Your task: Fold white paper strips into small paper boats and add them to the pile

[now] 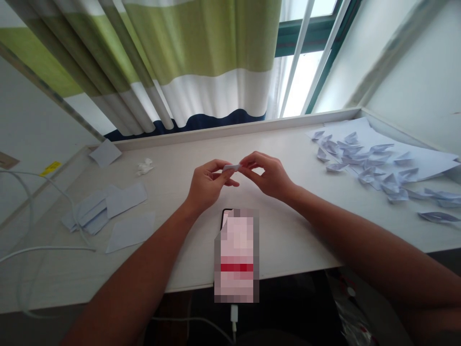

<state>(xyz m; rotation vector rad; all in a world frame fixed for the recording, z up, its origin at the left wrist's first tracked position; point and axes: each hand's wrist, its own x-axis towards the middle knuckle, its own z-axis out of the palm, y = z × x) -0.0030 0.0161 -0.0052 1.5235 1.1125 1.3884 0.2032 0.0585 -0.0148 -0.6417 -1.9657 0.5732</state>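
Note:
A small folded piece of white paper [231, 167] is held up between my two hands, above the middle of the desk. My left hand [208, 182] pinches its left end between thumb and fingers. At the other end, the thumb and fingertips of my right hand [268, 174] close on the paper's tip. Below the hands lies a phone [237, 240], its screen blurred out. To the right, several small folded paper boats [367, 161] are spread about. Loose flat paper pieces [127, 198] lie to the left.
Large white sheets [425, 151] lie under part of the boats. A crumpled tissue [144, 166] and a square of paper [105, 153] are at the back left. A white cable [46, 249] loops over the left side. A charging plug [234, 313] hangs below the desk's front edge.

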